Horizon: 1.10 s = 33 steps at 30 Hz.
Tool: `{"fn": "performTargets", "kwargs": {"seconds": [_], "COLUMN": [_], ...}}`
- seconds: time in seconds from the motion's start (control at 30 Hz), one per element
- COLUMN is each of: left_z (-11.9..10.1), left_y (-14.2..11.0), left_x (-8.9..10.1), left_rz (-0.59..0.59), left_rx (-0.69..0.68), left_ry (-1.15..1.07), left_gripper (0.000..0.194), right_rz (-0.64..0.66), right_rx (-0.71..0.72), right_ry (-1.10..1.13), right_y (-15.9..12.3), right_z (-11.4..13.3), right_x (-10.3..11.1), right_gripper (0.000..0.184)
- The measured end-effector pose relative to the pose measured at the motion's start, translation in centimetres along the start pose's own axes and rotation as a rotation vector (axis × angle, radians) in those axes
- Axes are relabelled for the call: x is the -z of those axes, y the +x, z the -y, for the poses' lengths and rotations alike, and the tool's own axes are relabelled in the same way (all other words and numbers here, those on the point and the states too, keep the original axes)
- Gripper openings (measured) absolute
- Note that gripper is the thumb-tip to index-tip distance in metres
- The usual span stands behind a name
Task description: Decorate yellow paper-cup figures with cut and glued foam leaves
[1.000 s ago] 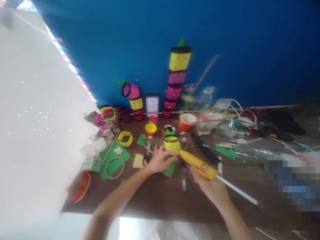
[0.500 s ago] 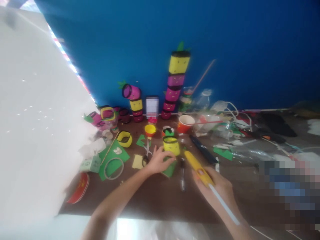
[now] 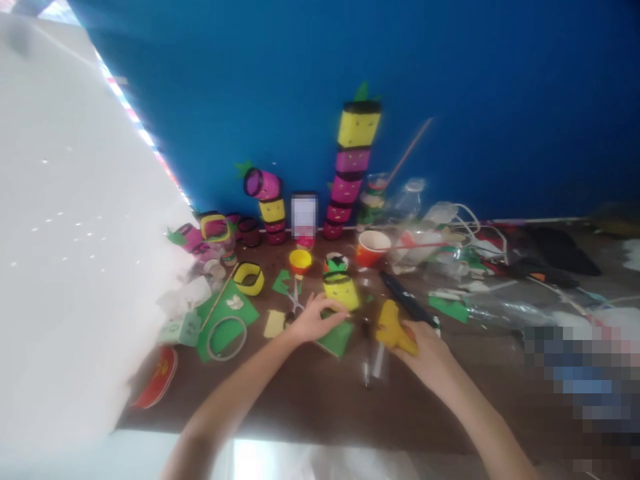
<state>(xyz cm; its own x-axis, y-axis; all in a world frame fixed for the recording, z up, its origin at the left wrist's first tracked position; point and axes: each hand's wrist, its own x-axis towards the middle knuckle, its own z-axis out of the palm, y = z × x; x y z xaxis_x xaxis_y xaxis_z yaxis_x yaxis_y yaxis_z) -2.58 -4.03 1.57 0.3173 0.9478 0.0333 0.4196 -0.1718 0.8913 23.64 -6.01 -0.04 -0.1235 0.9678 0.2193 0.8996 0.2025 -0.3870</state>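
Observation:
My left hand (image 3: 316,319) is closed at the lower left of a yellow cup (image 3: 341,291) with a black rim and a drawn face, its fingers against the cup's base. A green leaf-shaped piece (image 3: 337,265) sticks up at the cup's rim. Below that hand lies a green sheet (image 3: 336,338). To the right, my right hand (image 3: 425,347) grips a yellow glue gun (image 3: 395,327), with a pale glue stick (image 3: 379,361) hanging from it. A pen (image 3: 366,370) lies on the table between my hands. Scissors (image 3: 296,297) lie just beyond my left hand.
Stacked magenta and yellow cups (image 3: 350,190) stand against the blue wall. Nearby are a red paper cup (image 3: 373,249), a small yellow bowl (image 3: 301,261) and a dark long tool (image 3: 407,298). At left lie a tape ring (image 3: 227,338) and another yellow cup (image 3: 249,279); plastic clutter fills the right.
My right hand has turned the glue gun, so its glue stick now points down and left instead of toward me. My left hand stays by the yellow cup, which has shifted slightly.

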Motion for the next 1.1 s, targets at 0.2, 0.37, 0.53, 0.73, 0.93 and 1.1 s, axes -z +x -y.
{"fn": "performTargets", "kwargs": {"seconds": [0.2,0.37,0.53,0.73,0.93,1.1], "left_z": [-0.2,0.2,0.1,-0.3,-0.5,-0.2], "left_y": [-0.1,0.0,0.1,0.0,0.0,0.0], "left_x": [0.2,0.2,0.2,0.3,0.3,0.1], "left_rz": [0.018,0.031,0.03,0.036,0.031,0.026], "left_rx": [-0.012,-0.017,-0.013,0.013,0.017,0.031], "left_ry": [-0.048,-0.018,0.016,0.018,-0.011,-0.012], "left_gripper": [0.014,0.015,0.016,0.013,0.013,0.017], "right_rz": [-0.05,-0.148,-0.217,-0.25,-0.265,-0.331], "right_rx": [0.121,0.114,0.077,0.086,0.114,0.09], "right_ry": [0.091,0.404,0.468,0.462,0.479,0.508], "right_y": [-0.5,0.2,0.8,0.9,1.1,1.2], "right_z": [3.7,9.5,10.8,10.5,10.4,10.5], "right_x": [1.6,-0.3,-1.5,-1.6,-1.9,-1.8], "right_gripper": [0.019,0.015,0.015,0.013,0.009,0.008]}}
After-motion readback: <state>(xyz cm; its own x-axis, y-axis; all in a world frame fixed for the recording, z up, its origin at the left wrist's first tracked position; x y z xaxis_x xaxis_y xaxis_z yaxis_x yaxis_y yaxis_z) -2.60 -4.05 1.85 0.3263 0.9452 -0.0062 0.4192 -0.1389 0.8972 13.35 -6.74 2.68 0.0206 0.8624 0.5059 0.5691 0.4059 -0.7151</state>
